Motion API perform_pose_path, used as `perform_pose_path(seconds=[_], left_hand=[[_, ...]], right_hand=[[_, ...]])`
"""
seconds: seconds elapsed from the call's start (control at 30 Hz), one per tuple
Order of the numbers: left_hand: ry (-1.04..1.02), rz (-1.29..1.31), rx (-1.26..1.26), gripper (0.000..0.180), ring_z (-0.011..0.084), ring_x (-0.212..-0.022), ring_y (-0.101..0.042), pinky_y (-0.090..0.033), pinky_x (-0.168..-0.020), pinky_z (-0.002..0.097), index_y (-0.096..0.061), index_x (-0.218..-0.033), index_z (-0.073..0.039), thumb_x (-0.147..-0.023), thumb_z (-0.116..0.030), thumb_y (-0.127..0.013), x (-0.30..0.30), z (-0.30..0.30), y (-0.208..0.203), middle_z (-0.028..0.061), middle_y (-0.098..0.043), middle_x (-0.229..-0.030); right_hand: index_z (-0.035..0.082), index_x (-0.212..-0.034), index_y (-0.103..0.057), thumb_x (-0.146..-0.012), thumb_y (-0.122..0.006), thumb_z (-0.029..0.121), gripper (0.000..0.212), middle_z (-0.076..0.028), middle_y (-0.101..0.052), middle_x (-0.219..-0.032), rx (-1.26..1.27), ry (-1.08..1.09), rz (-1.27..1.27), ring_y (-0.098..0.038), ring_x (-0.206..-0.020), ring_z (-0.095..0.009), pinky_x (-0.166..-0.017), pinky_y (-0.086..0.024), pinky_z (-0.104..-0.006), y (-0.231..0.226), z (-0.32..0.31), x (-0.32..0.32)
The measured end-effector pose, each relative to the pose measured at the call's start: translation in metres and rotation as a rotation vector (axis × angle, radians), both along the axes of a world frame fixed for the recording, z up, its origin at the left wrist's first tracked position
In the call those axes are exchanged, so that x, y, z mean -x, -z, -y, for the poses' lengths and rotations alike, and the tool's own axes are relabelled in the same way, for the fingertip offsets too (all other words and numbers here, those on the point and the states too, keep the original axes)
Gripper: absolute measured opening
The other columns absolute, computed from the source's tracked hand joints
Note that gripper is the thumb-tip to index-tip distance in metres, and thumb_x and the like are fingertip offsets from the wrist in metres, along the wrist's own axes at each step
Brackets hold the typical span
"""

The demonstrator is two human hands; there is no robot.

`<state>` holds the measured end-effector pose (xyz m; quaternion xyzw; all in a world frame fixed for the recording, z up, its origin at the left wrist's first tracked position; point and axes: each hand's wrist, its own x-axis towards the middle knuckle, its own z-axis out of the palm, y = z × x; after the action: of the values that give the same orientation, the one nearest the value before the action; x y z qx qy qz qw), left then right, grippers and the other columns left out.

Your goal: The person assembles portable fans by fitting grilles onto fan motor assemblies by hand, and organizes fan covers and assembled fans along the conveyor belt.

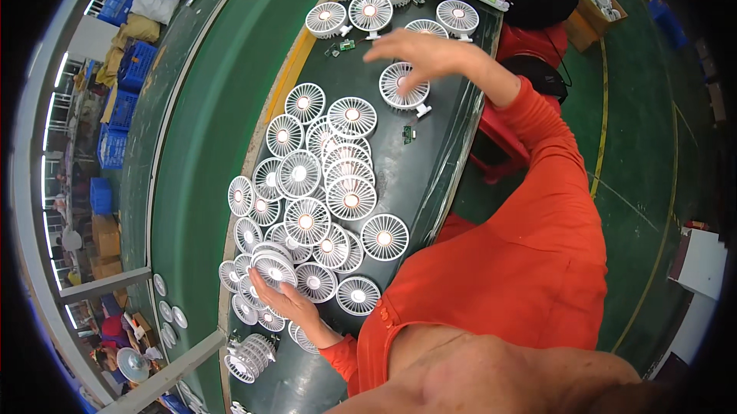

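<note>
My right hand [421, 54] is spread above a white round fan head [403, 85], thumb and fingers apart, with nothing visible in it. From that fan head a short white connector sticks out at the near side. Lower in the view, my left hand [285, 300] has its fingers stretched out along the edge of a white slatted grille [273, 269] that sits on other grilles. Whether the fingers touch it is hard to tell. Many more round grilles [351, 197] with copper-coloured or white centres overlap across the dark worktable [399, 183].
At the far end stand several fan heads [370, 11]. Small green circuit boards [408, 134] lie on the table. A stack of grilles [250, 358] rests on its side at the lower left. A green conveyor belt [207, 122] runs alongside; a red stool [499, 141] stands right.
</note>
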<state>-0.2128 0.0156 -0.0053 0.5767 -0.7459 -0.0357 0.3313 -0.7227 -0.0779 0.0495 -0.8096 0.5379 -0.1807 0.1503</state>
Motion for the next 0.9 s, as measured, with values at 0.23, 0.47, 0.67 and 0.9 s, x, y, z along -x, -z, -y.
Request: perform_pose_path(seconds=[0.23, 0.47, 0.67, 0.9], left_hand=[[0.011, 0.002, 0.009, 0.060, 0.0369, -0.134, -0.035, -0.023, -0.112, 0.0447, -0.033, -0.142, 0.005, -0.102, -0.038, -0.034, -0.002, 0.001, 0.000, 0.0227, -0.037, -0.145], [0.005, 0.023, 0.033, 0.058, 0.0372, -0.133, -0.037, -0.025, -0.110, 0.0472, -0.036, -0.141, 0.002, -0.102, -0.040, -0.034, 0.005, 0.002, 0.001, 0.0221, -0.040, -0.143], [0.027, -0.070, -0.015, 0.060, 0.0387, -0.135, -0.034, -0.022, -0.112, 0.0473, -0.037, -0.140, 0.004, -0.099, -0.039, -0.041, 0.000, 0.003, 0.001, 0.0228, -0.039, -0.144], [-0.018, -0.118, -0.139, 0.057, 0.0402, -0.134, -0.034, -0.024, -0.112, 0.0482, -0.047, -0.136, -0.005, -0.085, -0.027, -0.060, -0.010, 0.014, -0.004, 0.0196, -0.042, -0.142]], right_hand=[[0.013, -0.134, -0.051, -0.061, -0.082, 0.017, 0.079, -0.017, -0.049, -0.134, -0.112, -0.019, -0.069, -0.046, -0.120, -0.035, -0.101, -0.041, -0.0418, 0.013, -0.006, -0.016], [0.014, -0.131, -0.053, -0.065, -0.080, 0.024, 0.072, -0.013, -0.055, -0.128, 0.064, 0.233, -0.032, -0.051, -0.118, -0.033, -0.099, -0.043, -0.0410, -0.008, 0.012, 0.007], [0.012, -0.127, -0.056, -0.066, -0.080, 0.034, 0.070, -0.018, -0.056, -0.126, 0.453, 0.352, -0.296, -0.051, -0.118, -0.037, -0.100, -0.041, -0.0452, 0.031, 0.055, 0.069], [0.005, -0.126, -0.056, -0.080, -0.071, 0.018, 0.050, -0.021, -0.054, -0.130, 0.397, 0.277, -0.250, -0.050, -0.119, -0.040, -0.102, -0.039, -0.0442, -0.003, 0.043, 0.005]])
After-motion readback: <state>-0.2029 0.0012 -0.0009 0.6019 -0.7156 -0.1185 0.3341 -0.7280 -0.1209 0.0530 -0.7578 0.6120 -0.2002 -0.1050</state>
